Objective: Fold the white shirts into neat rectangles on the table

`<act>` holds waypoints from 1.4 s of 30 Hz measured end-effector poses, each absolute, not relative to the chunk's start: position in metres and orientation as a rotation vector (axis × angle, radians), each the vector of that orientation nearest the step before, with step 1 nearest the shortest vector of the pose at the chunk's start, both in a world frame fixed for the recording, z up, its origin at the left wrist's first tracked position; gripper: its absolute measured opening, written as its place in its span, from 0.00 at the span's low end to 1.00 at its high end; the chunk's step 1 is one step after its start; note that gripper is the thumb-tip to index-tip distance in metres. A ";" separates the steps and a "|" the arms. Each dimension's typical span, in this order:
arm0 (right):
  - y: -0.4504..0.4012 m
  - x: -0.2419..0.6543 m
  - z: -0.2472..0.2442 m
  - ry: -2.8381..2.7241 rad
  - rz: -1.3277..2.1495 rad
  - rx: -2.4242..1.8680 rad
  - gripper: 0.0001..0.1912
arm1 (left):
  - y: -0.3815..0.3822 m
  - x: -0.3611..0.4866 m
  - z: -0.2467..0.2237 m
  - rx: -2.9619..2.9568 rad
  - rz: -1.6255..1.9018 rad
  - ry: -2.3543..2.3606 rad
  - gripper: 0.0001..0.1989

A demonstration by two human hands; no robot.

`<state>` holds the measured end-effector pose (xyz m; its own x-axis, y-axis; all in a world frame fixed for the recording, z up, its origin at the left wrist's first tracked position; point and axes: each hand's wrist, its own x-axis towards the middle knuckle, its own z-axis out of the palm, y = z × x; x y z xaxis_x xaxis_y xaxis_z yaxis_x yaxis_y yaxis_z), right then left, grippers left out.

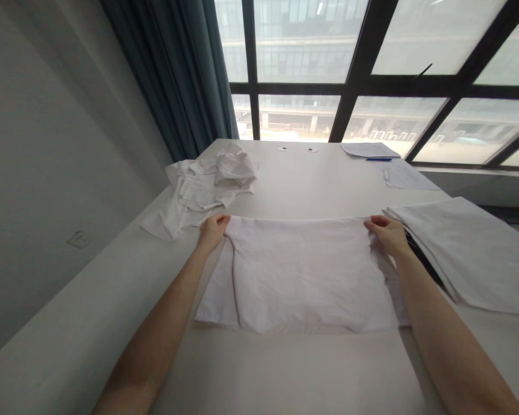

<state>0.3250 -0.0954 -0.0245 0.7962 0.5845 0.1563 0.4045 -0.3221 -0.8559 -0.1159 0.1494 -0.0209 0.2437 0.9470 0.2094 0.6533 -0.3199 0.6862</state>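
A white cloth (303,271), folded over, is stretched out in front of me on the white table. My left hand (215,230) pinches its far left corner. At the far right corner my right hand (387,231) grips the same edge between thumb and fingers. The top edge runs nearly straight between both hands, and the lower layer shows at the left and right sides. Close beyond my left hand lies a crumpled heap of white fabric (199,190). Next to my right forearm is a flat, folded stack of white cloth (480,253).
Papers (369,150) and a blue pen (378,159) lie at the table's (298,184) far right, with another sheet (410,177) nearer. Two small white pieces are near the far edge. A dark blue curtain (185,75) and windows stand behind; a wall borders the left.
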 end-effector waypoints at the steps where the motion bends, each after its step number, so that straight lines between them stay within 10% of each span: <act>1: -0.096 0.326 -0.024 -0.748 0.226 -1.957 0.16 | 0.150 -0.116 -0.022 2.060 0.843 1.447 0.15; 27: -0.132 0.315 0.025 -1.318 0.295 -2.441 0.06 | 0.130 -0.123 0.003 2.315 0.386 1.702 0.11; 42: -0.233 0.212 0.001 -1.456 0.377 -2.654 0.22 | 0.006 -0.176 -0.022 2.803 0.542 1.389 0.18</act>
<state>0.2119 -0.2326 0.0012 0.5148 0.8401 -0.1711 0.8175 -0.5411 -0.1971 -0.1762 0.0059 -0.0219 0.5591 0.7666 0.3158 0.7778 -0.6168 0.1204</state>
